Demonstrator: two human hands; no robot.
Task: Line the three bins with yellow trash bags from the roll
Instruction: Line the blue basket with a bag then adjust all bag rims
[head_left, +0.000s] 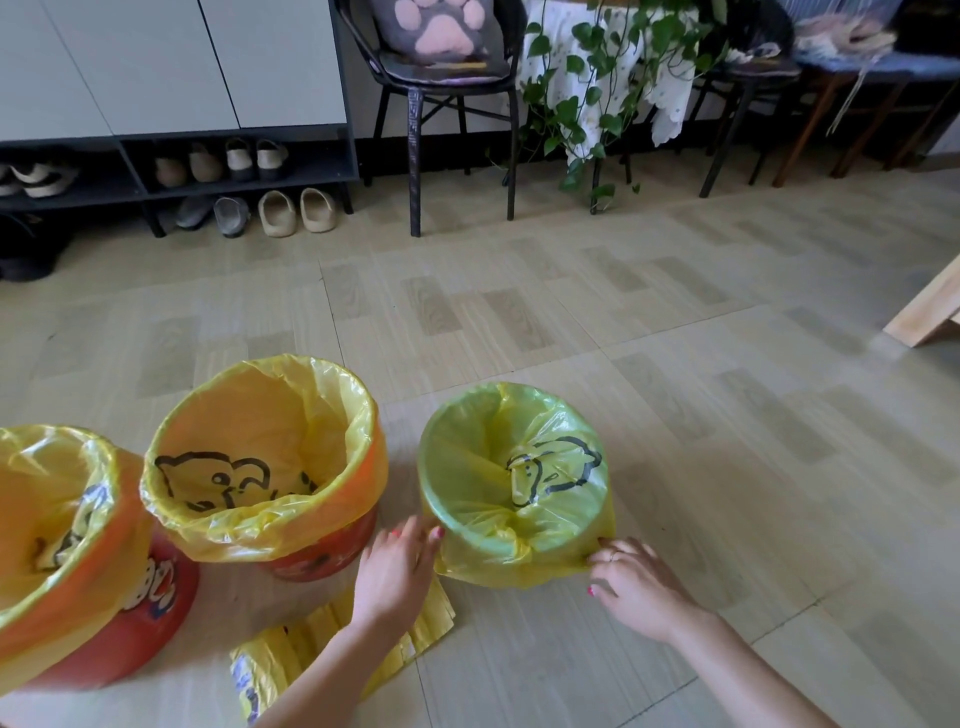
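Glossy, crinkled thin plastic bags (270, 415); matt wood-grain floor (675, 364).

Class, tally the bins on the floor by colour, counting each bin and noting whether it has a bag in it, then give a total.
Red bins, each lined with a yellow bag: 2
Green bin, lined with a yellow bag: 1
Total: 3 bins, all 3 lined

left bin (104, 597): cut off by the left edge; its print only partly readable.
third bin: wall wholly hidden under its yellow bag (511, 525).
bag roll (291, 660): partly covered by the left forearm; label blurred.
left hand (397, 566): fingertips hidden behind the bag's hem.
right hand (639, 587): grip on the hem too unclear to tell.
both forearms: cut off by the bottom edge.
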